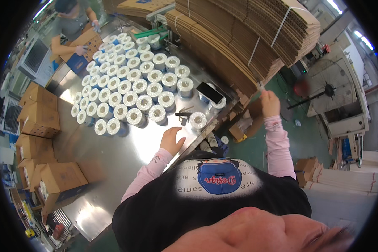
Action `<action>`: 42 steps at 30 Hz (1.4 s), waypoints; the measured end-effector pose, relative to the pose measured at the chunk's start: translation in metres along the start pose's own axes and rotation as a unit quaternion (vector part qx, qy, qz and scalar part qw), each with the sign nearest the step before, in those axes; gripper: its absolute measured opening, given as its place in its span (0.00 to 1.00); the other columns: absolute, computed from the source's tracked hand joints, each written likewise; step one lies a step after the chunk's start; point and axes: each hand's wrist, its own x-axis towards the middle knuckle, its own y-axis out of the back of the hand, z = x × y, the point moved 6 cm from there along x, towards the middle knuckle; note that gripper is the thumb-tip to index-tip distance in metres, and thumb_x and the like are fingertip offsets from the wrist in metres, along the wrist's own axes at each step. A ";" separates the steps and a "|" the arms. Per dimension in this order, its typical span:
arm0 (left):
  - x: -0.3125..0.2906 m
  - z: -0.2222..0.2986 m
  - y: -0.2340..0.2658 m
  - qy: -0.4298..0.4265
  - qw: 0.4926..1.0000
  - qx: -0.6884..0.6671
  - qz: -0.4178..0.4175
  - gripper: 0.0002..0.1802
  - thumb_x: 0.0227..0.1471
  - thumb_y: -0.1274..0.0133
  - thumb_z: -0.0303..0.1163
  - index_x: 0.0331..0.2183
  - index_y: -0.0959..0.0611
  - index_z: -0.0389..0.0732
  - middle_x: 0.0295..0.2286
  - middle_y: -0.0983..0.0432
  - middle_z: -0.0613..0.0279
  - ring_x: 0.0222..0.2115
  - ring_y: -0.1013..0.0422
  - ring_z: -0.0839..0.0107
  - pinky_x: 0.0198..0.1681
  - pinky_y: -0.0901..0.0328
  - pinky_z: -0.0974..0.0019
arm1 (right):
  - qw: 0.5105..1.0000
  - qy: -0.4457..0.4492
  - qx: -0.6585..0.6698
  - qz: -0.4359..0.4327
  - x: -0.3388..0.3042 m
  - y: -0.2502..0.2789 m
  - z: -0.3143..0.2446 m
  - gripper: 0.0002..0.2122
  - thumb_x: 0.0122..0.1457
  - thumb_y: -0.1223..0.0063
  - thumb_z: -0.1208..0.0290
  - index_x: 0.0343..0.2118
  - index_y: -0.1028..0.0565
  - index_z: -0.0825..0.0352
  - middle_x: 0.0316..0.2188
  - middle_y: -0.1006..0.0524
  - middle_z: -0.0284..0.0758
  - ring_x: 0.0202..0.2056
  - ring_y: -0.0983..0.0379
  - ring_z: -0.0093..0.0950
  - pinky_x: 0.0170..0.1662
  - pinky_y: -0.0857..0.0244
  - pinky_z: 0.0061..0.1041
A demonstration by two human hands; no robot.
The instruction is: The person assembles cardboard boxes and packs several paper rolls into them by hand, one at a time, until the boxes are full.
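Observation:
My left hand (171,142) is at the near edge of the metal table (82,149), fingers apart and nothing in them. Close to its fingertips lie a small black-handled tool, perhaps scissors (183,119), and a single wrapped roll (198,120). Beyond stand many upright white-topped rolls (134,116) with blue sides, packed in rows. My right hand (270,103) is raised beside the lower corner of the stacked flat cardboard (222,52). Its fingers are closed on a small, thin, pale thing (260,85), whose kind I cannot make out.
A black phone (210,92) lies on rolls at the table's right. Open cartons (63,185) line the left side. Across the table a gloved person (73,31) handles a carton (80,61). A large fan (329,90) stands on the right. White straps bind the cardboard.

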 end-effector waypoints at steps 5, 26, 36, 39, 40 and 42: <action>-0.057 -0.067 -0.051 0.138 0.980 0.095 -0.108 0.26 0.46 0.43 0.43 0.46 0.24 0.40 0.43 0.27 0.48 0.47 0.33 0.53 0.53 0.40 0.57 | 0.981 0.021 -0.180 0.074 0.039 0.030 -0.017 0.14 0.60 0.55 0.57 0.34 0.25 0.64 0.26 0.23 0.45 0.32 0.26 0.47 0.35 0.33 0.42; -0.213 -0.184 -0.086 0.361 0.919 0.035 -0.154 0.28 0.50 0.49 0.57 0.38 0.18 0.41 0.37 0.22 0.48 0.41 0.27 0.53 0.45 0.34 0.55 | 0.817 0.017 0.067 -0.573 -0.064 -0.117 -0.058 0.09 0.56 0.56 0.70 0.33 0.23 0.65 0.24 0.24 0.40 0.31 0.24 0.33 0.34 0.30 0.32; -0.284 -0.165 -0.021 0.501 0.850 0.117 -0.115 0.32 0.53 0.56 0.61 0.42 0.19 0.42 0.39 0.23 0.47 0.43 0.28 0.50 0.46 0.34 0.53 | 0.979 -0.126 -0.083 -0.134 -0.013 -0.205 0.208 0.13 0.58 0.55 0.62 0.33 0.22 0.65 0.33 0.23 0.48 0.39 0.27 0.48 0.42 0.34 0.42; -0.286 -0.173 -0.017 0.471 0.875 0.068 -0.089 0.31 0.54 0.59 0.60 0.41 0.18 0.43 0.37 0.22 0.49 0.41 0.27 0.50 0.44 0.34 0.52 | 0.959 -0.152 -0.176 -0.163 0.027 -0.223 0.250 0.16 0.61 0.59 0.60 0.39 0.23 0.66 0.38 0.23 0.46 0.43 0.28 0.46 0.47 0.35 0.39; -0.296 -0.177 -0.012 0.467 0.880 0.046 -0.073 0.31 0.54 0.59 0.59 0.40 0.18 0.44 0.36 0.22 0.50 0.41 0.27 0.50 0.44 0.34 0.52 | 0.947 -0.077 -0.243 -0.193 0.031 -0.244 0.237 0.16 0.61 0.59 0.59 0.41 0.25 0.65 0.42 0.25 0.45 0.45 0.29 0.44 0.48 0.35 0.39; -0.257 -0.162 -0.026 0.446 0.888 0.072 -0.082 0.29 0.54 0.59 0.58 0.40 0.18 0.45 0.36 0.21 0.51 0.40 0.27 0.51 0.44 0.34 0.52 | 0.887 0.052 -0.419 -0.190 0.071 -0.221 0.280 0.19 0.61 0.58 0.55 0.46 0.27 0.63 0.50 0.29 0.44 0.49 0.30 0.41 0.49 0.34 0.39</action>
